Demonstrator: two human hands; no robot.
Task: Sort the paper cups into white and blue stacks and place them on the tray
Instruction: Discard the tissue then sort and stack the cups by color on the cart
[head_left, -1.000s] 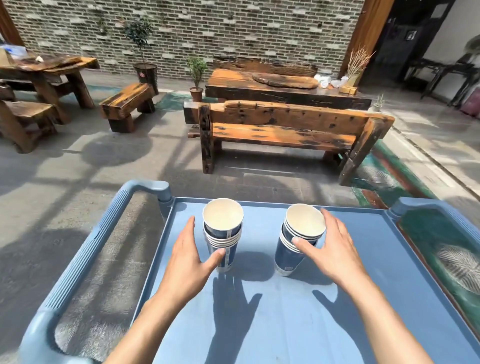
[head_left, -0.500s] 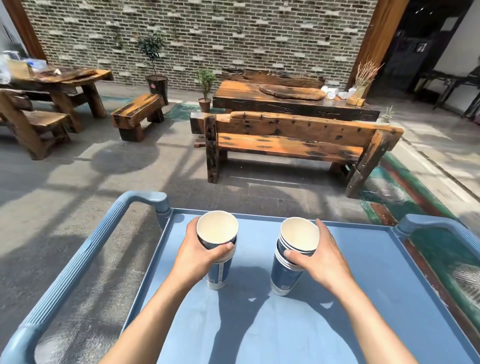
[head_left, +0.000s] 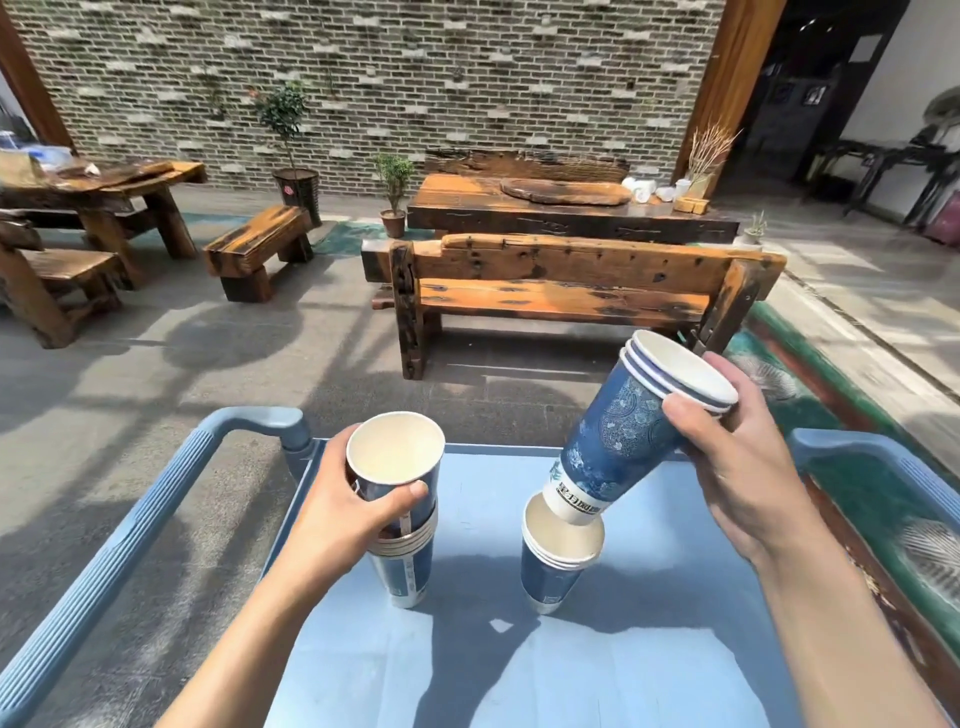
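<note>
Half a second ago both stacks stood whole on the blue tray (head_left: 675, 675), each with one of our hands wrapped round its top. Now our right hand (head_left: 737, 462) has lifted the upper blue cups (head_left: 628, 436) clear of their stack and holds them tilted, mouths leaning up and to the right, thumb across the wall just under the rims. We count about three nested rims there. Their white printed base hangs just above, perhaps touching, the open mouth of the lower blue cups (head_left: 556, 561), which stand on the tray; we cannot tell whether the two still meet.

Our left hand (head_left: 343, 514) is clenched on the top cup (head_left: 395, 457) of the left stack (head_left: 408, 566). That cup has risen a little out of the cups beneath it, which rest upright on the tray. The view has also tipped downward slightly and come nearer, so the cups look larger than before.

Our left hand's fingers hide much of the left stack's wall, so its colours are hard to read: we see blue panels and pale rims, and cannot say which cups are white. The print on the lifted cups' base is too small to make out. The tray's near edge and our forearms are cut off by the bottom of the view, and the cart's left handle (head_left: 119, 540) runs out of frame. Beyond the tray, a wooden bench (head_left: 566, 291) stands on the floor.
</note>
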